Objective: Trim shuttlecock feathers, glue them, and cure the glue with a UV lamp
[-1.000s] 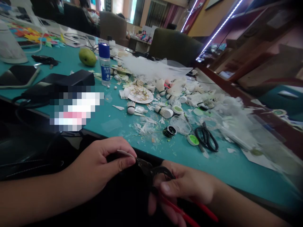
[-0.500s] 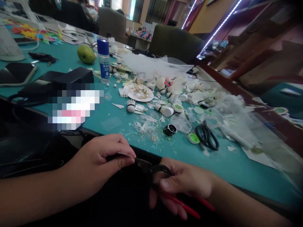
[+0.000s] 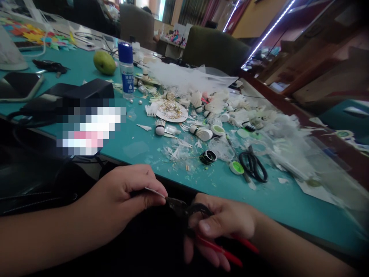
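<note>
Low in front of the table edge, my left hand [image 3: 131,188] pinches a thin, flat, pale piece [image 3: 155,192] between thumb and forefinger. Most of that piece is hidden by the fingers, and its kind is unclear. My right hand [image 3: 229,218] is closed around red-handled pliers [image 3: 216,249], their dark jaws pointing left. The jaw tips meet the left fingertips at the end of the pale piece; whether they grip it I cannot tell. Nearest on the table lie a small black ring-shaped part [image 3: 208,157] and a cap with green inside [image 3: 236,167].
Shuttlecocks [image 3: 160,127] and feather scraps litter the teal tabletop [image 3: 138,161]. A white disc [image 3: 181,116] bears gold bits. Behind stand a blue-capped glue bottle [image 3: 127,73] and a green mango-like fruit [image 3: 104,62]. A black coiled cable [image 3: 253,167] lies right, beside clear plastic sheeting [image 3: 314,169].
The pliers' handles appear slightly closer together, and the right hand has shifted a little down. The left hand keeps its pinch. The view has tilted slightly.
</note>
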Demonstrator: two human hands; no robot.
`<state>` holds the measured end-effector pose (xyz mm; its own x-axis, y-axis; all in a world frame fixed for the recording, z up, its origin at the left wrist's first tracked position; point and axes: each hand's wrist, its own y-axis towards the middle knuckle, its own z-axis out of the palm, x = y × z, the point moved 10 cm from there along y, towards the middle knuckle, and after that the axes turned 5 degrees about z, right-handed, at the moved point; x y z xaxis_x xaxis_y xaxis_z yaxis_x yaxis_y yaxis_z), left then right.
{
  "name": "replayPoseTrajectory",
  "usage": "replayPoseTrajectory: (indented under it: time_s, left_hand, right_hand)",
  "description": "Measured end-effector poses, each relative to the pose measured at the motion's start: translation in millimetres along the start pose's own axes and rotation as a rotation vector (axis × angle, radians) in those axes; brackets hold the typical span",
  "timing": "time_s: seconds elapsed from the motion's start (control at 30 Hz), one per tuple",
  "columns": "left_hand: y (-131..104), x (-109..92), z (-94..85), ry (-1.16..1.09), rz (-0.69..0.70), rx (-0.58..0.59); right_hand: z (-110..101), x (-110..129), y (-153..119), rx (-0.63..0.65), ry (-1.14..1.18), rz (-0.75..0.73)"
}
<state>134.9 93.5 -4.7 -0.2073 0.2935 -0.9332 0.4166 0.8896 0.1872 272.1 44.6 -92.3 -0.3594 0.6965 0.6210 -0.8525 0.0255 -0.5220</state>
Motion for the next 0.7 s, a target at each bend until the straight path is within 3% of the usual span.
replayPoseTrajectory:
  time_s: [0.2,0.47,0.7]
  left_hand:
    - [0,2,-1.5,-0.004,-0.057,0.014]
    - [-1,9,-1.0,0.002,-0.142,0.013]
    - [-1,13,-1.9,0.036,-0.167,0.006]
  right_hand:
    - [2,19,-6,-0.128,-0.206,-0.049]
    - [6,50,-27,-0.528,-0.788,-0.065]
    - [12,68,-36,-0.71,-1.055,-0.122]
